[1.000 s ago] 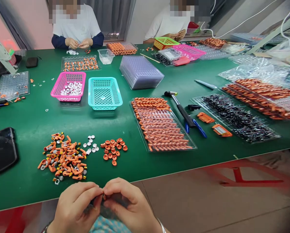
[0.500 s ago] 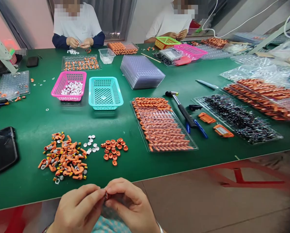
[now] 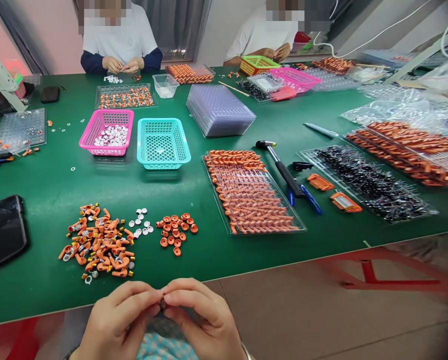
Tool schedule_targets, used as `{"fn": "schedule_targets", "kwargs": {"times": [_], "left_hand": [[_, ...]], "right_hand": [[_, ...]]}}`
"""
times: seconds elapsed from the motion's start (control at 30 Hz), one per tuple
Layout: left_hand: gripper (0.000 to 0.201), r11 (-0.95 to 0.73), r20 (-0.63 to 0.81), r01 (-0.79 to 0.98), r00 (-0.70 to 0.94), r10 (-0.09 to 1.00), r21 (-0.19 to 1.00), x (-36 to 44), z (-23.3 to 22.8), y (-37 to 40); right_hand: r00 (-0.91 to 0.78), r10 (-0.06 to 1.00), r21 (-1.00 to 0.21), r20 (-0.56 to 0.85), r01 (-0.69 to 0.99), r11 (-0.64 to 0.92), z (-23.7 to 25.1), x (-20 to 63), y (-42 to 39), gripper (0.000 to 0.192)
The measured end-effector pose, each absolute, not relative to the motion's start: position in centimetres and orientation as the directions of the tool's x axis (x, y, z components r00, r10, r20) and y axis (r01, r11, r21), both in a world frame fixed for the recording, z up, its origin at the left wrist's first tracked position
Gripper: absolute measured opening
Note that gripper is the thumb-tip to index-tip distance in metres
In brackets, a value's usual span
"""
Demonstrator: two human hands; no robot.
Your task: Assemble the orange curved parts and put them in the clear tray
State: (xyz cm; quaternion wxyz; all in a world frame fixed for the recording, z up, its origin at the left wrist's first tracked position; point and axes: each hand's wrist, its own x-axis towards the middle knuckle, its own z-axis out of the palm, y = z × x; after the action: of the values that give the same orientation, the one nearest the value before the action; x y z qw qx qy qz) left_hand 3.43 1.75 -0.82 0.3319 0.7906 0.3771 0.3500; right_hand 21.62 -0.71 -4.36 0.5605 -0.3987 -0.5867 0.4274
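Note:
My left hand [image 3: 120,316] and my right hand [image 3: 201,314] meet fingertip to fingertip just off the table's near edge. Between them they pinch a small orange and dark part [image 3: 162,302], mostly covered by the fingers. Beyond my left hand lies a heap of orange earbud shells [image 3: 103,242] with gold and silver bits. Right of that heap are several white discs [image 3: 143,222]. A cluster of small orange round caps [image 3: 175,230] sits straight ahead of my hands.
A pink basket [image 3: 86,135] holds white pieces, beside a turquoise basket [image 3: 163,164]. Right are a tray of orange parts [image 3: 254,200], a hammer [image 3: 280,165] and a tray of black wired parts [image 3: 370,180]. A phone [image 3: 6,230] lies left. Two people sit opposite.
My fingers have closed in tighter around the small part, and both hands have shifted slightly. Fingers of another person now show at the far right edge. The piles look unchanged.

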Motion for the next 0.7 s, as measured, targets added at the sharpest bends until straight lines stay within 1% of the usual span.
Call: {"fn": "schedule_targets", "kwargs": {"times": [0.07, 0.1, 0.13, 0.17, 0.2, 0.27, 0.3, 0.33, 0.4, 0.47, 0.57, 0.7], "left_hand": [[0.033, -0.392, 0.217, 0.332, 0.458, 0.862, 0.858, 3.4, -0.8, 1.7], [0.029, -0.307, 0.149, 0.308, 0.445, 0.883, 0.900, 3.5, -0.8, 1.6], [0.022, -0.182, 0.051, 0.273, 0.425, 0.904, 0.945, 3.5, -0.9, 1.6], [0.012, -0.023, -0.069, 0.219, 0.402, 0.913, 0.975, 3.6, -1.0, 1.7], [0.005, 0.151, -0.198, 0.149, 0.385, 0.901, 0.977, 3.7, -1.1, 1.7], [0.025, 0.439, -0.413, 0.028, 0.400, 0.818, 0.898, 3.8, -1.4, 1.9], [0.033, 0.525, -0.478, 0.011, 0.430, 0.766, 0.851, 3.8, -1.5, 1.9], [0.039, 0.572, -0.515, 0.026, 0.469, 0.718, 0.820, 3.8, -1.5, 2.0], [0.046, 0.582, -0.542, 0.110, 0.534, 0.650, 0.806, 3.8, -1.4, 1.9], [0.051, 0.525, -0.530, 0.190, 0.564, 0.634, 0.830, 3.9, -1.2, 1.7], [0.052, 0.379, -0.478, 0.292, 0.564, 0.673, 0.878, 3.9, -0.6, 1.3], [0.050, 0.174, -0.381, 0.385, 0.565, 0.732, 0.906, 4.0, 0.1, 1.3]], "right_hand": [[-0.052, 0.946, -0.947, 0.320, -0.015, 0.320, -4.3, 21.6, -0.7, 0.036], [-0.049, 0.945, -0.946, 0.324, -0.019, 0.324, -4.3, 21.6, -0.8, 0.037], [-0.046, 0.943, -0.944, 0.330, -0.024, 0.329, -4.3, 21.6, -0.8, 0.039], [-0.046, 0.940, -0.941, 0.338, -0.031, 0.337, -4.3, 21.6, -0.8, 0.039], [-0.048, 0.936, -0.937, 0.348, -0.037, 0.346, -4.3, 21.6, -0.8, 0.040], [-0.057, 0.929, -0.930, 0.366, -0.046, 0.364, -4.2, 21.7, -0.9, 0.039], [-0.061, 0.926, -0.928, 0.372, -0.050, 0.370, -4.2, 21.7, -0.9, 0.038], [-0.062, 0.925, -0.926, 0.376, -0.052, 0.373, -4.2, 21.8, -0.9, 0.036], [-0.061, 0.924, -0.926, 0.377, -0.053, 0.374, -4.2, 21.8, -0.9, 0.033], [-0.061, 0.924, -0.926, 0.377, -0.049, 0.375, -4.2, 21.8, -0.9, 0.031], [-0.061, 0.921, -0.923, 0.385, -0.036, 0.384, -4.1, 21.7, -0.9, 0.027], [-0.058, 0.920, -0.922, 0.387, -0.009, 0.387, -3.9, 21.8, -0.8, 0.023]]}}
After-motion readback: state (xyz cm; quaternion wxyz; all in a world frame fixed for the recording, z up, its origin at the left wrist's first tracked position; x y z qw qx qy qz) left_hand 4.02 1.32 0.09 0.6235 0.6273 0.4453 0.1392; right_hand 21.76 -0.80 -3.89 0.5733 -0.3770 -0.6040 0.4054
